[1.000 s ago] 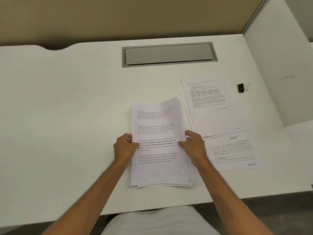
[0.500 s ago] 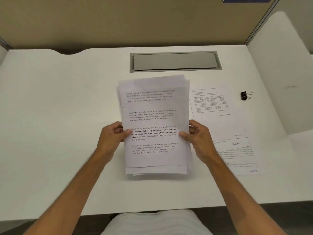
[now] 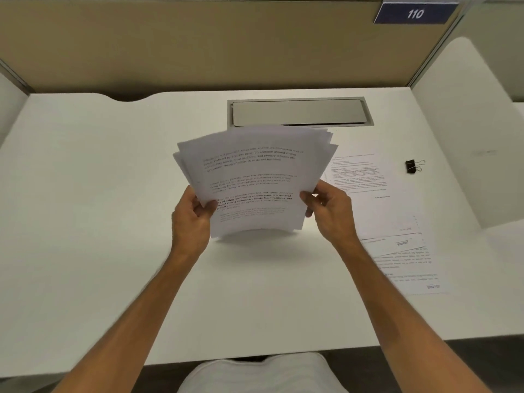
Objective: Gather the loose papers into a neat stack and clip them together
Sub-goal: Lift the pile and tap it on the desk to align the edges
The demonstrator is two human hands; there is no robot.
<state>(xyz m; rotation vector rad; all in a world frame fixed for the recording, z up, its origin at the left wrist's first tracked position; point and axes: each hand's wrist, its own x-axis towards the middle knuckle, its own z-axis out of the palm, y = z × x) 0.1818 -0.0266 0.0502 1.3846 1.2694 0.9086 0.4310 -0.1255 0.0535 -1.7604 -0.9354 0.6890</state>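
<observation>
Sheaf of white printed paper sheets [image 3: 255, 180] held upright above the white desk top [image 3: 99, 222], bowed toward the camera, bottom edge lifted off the surface with a shadow beneath. Top corners fanned out unevenly, several sheet edges showing at both upper sides. Left hand [image 3: 191, 219] closed on the sheaf's lower left edge, thumb across the front page, fingers curled behind. Right hand [image 3: 330, 211] pinching the lower right edge, thumb on the front, fingers behind.

Just right of the right hand and partly under its wrist, loose white printed sheets [image 3: 377, 211] flat on the desk, overlapping one another, the nearer ones printed upside down to the viewer. Farther right of that hand, well apart from the sheets, small black binder clip with wire handles [image 3: 412, 166] lying on the desk, touched by nothing.

Beyond both hands, just behind the sheaf's top edge, grey rectangular metal cable flap [image 3: 299, 112] set in the desk. Far up and right, dark blue sign reading 110 [image 3: 415, 13] on the beige partition panel [image 3: 170, 46].
</observation>
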